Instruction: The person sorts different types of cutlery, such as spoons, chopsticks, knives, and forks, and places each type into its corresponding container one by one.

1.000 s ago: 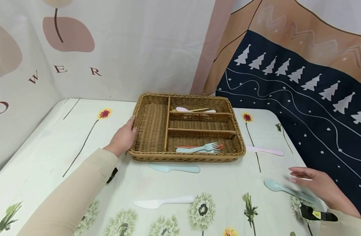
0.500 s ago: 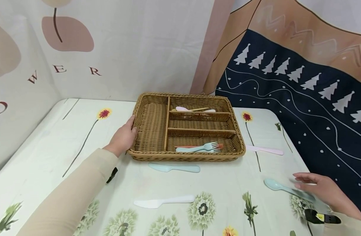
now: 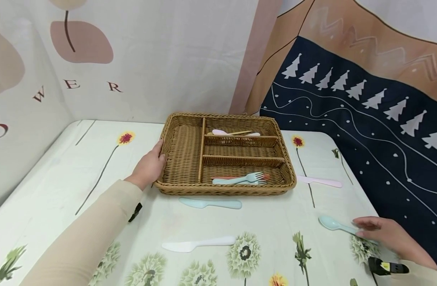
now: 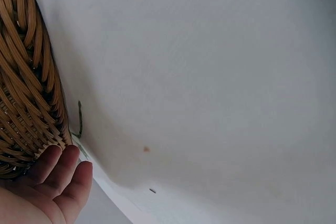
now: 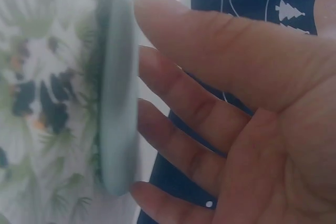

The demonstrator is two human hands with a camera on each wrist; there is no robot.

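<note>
My left hand rests against the left side of a brown wicker cutlery tray, its fingertips at the outer wall. In the left wrist view, several slightly bent fingers lie by the weave. At the table's right side, a pale blue spoon lies with its bowl pointing left. My right hand is over its handle, fingers loosely curved. The right wrist view has the thumb and fingertips right at the edge of the handle, not wrapped round it.
Pale blue forks and an orange piece lie in the tray's front compartment; pink, white and gold cutlery is in the back one. A light blue knife, a white knife and a pink knife lie on the flowered tablecloth.
My right hand has moved down onto the spoon's handle, first drawing slightly back to the right. The left hand and the tray have stayed put.
</note>
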